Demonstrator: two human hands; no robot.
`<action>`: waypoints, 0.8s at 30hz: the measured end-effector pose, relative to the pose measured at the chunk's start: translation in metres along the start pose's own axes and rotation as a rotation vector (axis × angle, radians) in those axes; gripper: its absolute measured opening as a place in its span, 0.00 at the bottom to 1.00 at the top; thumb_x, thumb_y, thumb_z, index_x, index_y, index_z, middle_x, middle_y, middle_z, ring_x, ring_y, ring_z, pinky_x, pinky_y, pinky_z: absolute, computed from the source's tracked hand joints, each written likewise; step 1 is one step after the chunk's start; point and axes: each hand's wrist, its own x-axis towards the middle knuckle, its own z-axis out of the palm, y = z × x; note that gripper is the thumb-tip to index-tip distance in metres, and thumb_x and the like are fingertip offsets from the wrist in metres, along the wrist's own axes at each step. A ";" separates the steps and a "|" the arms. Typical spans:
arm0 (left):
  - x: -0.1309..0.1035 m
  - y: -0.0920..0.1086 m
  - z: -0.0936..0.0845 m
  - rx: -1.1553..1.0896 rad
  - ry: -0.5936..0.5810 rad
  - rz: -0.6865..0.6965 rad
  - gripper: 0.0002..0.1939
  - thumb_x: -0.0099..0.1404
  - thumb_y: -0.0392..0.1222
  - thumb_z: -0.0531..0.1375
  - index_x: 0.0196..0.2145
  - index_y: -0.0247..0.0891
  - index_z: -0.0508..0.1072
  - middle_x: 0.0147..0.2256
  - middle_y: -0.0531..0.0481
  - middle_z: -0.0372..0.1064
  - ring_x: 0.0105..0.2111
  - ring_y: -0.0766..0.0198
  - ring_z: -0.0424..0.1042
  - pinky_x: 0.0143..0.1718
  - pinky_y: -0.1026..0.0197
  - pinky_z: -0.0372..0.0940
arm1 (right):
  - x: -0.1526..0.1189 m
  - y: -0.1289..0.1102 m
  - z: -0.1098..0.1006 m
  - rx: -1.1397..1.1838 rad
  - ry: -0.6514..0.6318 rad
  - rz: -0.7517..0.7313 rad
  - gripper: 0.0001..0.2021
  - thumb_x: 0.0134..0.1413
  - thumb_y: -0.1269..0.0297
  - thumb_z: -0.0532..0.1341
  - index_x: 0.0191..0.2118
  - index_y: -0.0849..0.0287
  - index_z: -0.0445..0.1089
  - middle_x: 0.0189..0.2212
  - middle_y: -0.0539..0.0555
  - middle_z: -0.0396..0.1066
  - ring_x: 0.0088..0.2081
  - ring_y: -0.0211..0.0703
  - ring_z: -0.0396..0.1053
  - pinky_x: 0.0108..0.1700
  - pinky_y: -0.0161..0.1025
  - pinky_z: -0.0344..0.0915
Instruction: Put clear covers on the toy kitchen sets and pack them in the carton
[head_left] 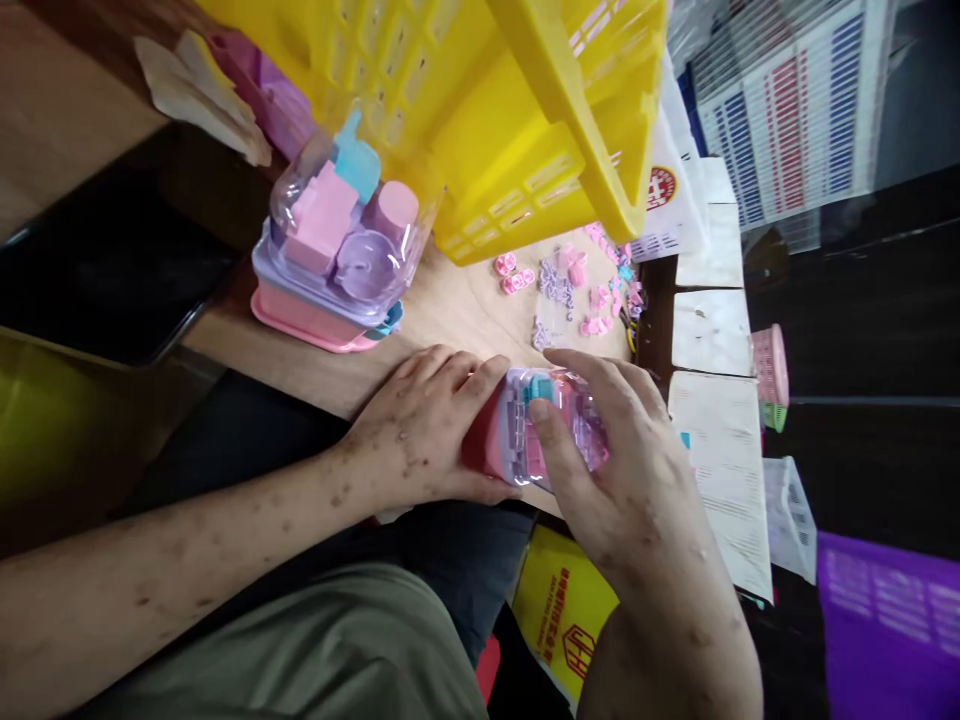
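Left hand (424, 420) wrapped on pink base (484, 440), right hand (637, 445) curled round clear cover (577, 410): two hands, one toy box (511, 430) held between them, centre of frame. Box tipped sideways, cover pointing frame right, long axis left to right. Beyond: one upright clear-topped box (341, 255), upper left; small pink and lilac pieces (574, 265), uncountable from here, right of centre; one yellow basket (566, 100), top.

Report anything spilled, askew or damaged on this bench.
Small pink and purple pieces lie loose in scattered groups on the tabletop near the yellow basket, looking untidy, perhaps sorted. The held clear-covered case shows no evident damage.
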 end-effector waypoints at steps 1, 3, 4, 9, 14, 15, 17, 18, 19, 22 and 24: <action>0.000 0.000 0.000 -0.002 -0.001 0.001 0.60 0.56 0.71 0.78 0.72 0.34 0.62 0.64 0.35 0.71 0.65 0.37 0.68 0.72 0.36 0.62 | -0.001 -0.001 0.001 0.005 -0.009 0.010 0.20 0.77 0.53 0.61 0.65 0.53 0.73 0.60 0.63 0.73 0.62 0.58 0.73 0.65 0.60 0.76; 0.000 0.000 0.000 -0.011 0.004 0.012 0.60 0.57 0.71 0.78 0.71 0.33 0.62 0.64 0.34 0.70 0.66 0.37 0.68 0.72 0.35 0.61 | -0.002 -0.002 0.002 0.026 -0.013 0.019 0.20 0.78 0.53 0.60 0.66 0.54 0.72 0.62 0.64 0.72 0.64 0.58 0.71 0.67 0.61 0.74; -0.001 0.000 0.000 -0.016 0.010 0.019 0.59 0.57 0.71 0.77 0.71 0.33 0.62 0.64 0.34 0.70 0.66 0.37 0.68 0.72 0.35 0.61 | -0.002 -0.003 0.003 0.039 -0.012 0.023 0.20 0.78 0.53 0.59 0.67 0.54 0.71 0.62 0.64 0.71 0.65 0.58 0.71 0.67 0.61 0.74; -0.002 -0.003 0.006 -0.023 0.040 0.007 0.53 0.59 0.68 0.76 0.69 0.37 0.63 0.64 0.34 0.71 0.65 0.35 0.70 0.69 0.32 0.65 | 0.001 -0.006 0.010 0.094 -0.053 0.103 0.20 0.79 0.58 0.55 0.69 0.55 0.68 0.64 0.65 0.67 0.66 0.58 0.72 0.67 0.61 0.75; -0.005 -0.007 0.016 -0.017 0.156 0.065 0.53 0.58 0.63 0.76 0.71 0.42 0.60 0.65 0.37 0.72 0.64 0.35 0.72 0.66 0.32 0.68 | 0.005 -0.009 0.011 0.107 -0.107 0.191 0.20 0.72 0.65 0.59 0.65 0.55 0.69 0.62 0.65 0.67 0.62 0.60 0.74 0.64 0.62 0.76; -0.005 -0.007 0.018 -0.016 0.173 0.075 0.52 0.57 0.61 0.76 0.71 0.43 0.60 0.64 0.37 0.73 0.64 0.35 0.72 0.66 0.33 0.69 | 0.006 -0.010 0.010 0.096 -0.128 0.209 0.20 0.70 0.67 0.60 0.64 0.55 0.69 0.62 0.65 0.67 0.61 0.61 0.75 0.63 0.62 0.77; -0.006 -0.008 0.019 -0.020 0.188 0.072 0.49 0.56 0.57 0.76 0.70 0.44 0.61 0.63 0.39 0.74 0.63 0.36 0.73 0.64 0.33 0.71 | 0.008 -0.013 0.010 0.068 -0.179 0.254 0.20 0.69 0.68 0.61 0.64 0.55 0.70 0.62 0.65 0.67 0.60 0.61 0.76 0.61 0.61 0.79; -0.006 -0.008 0.019 -0.027 0.185 0.062 0.48 0.56 0.55 0.76 0.69 0.45 0.62 0.63 0.40 0.74 0.62 0.36 0.74 0.64 0.34 0.72 | 0.009 -0.015 0.009 0.052 -0.204 0.278 0.20 0.69 0.68 0.61 0.64 0.56 0.70 0.63 0.66 0.67 0.59 0.62 0.76 0.59 0.60 0.80; -0.006 -0.007 0.018 -0.035 0.175 0.049 0.48 0.55 0.53 0.76 0.68 0.46 0.63 0.62 0.40 0.75 0.62 0.37 0.74 0.63 0.34 0.72 | 0.011 -0.017 0.008 0.034 -0.225 0.302 0.21 0.70 0.68 0.61 0.65 0.56 0.70 0.64 0.66 0.66 0.59 0.62 0.77 0.57 0.60 0.81; -0.005 -0.005 0.014 -0.059 0.156 0.016 0.49 0.52 0.50 0.78 0.67 0.49 0.64 0.62 0.41 0.75 0.61 0.37 0.76 0.62 0.35 0.74 | 0.015 -0.024 0.006 -0.024 -0.262 0.359 0.22 0.70 0.68 0.61 0.66 0.55 0.70 0.66 0.67 0.66 0.59 0.65 0.77 0.52 0.57 0.82; -0.004 -0.004 0.012 -0.067 0.144 0.008 0.49 0.51 0.49 0.78 0.67 0.49 0.65 0.61 0.41 0.75 0.60 0.37 0.77 0.60 0.36 0.75 | 0.016 -0.028 0.004 -0.042 -0.269 0.391 0.21 0.70 0.69 0.60 0.66 0.54 0.71 0.66 0.66 0.68 0.58 0.66 0.79 0.50 0.57 0.82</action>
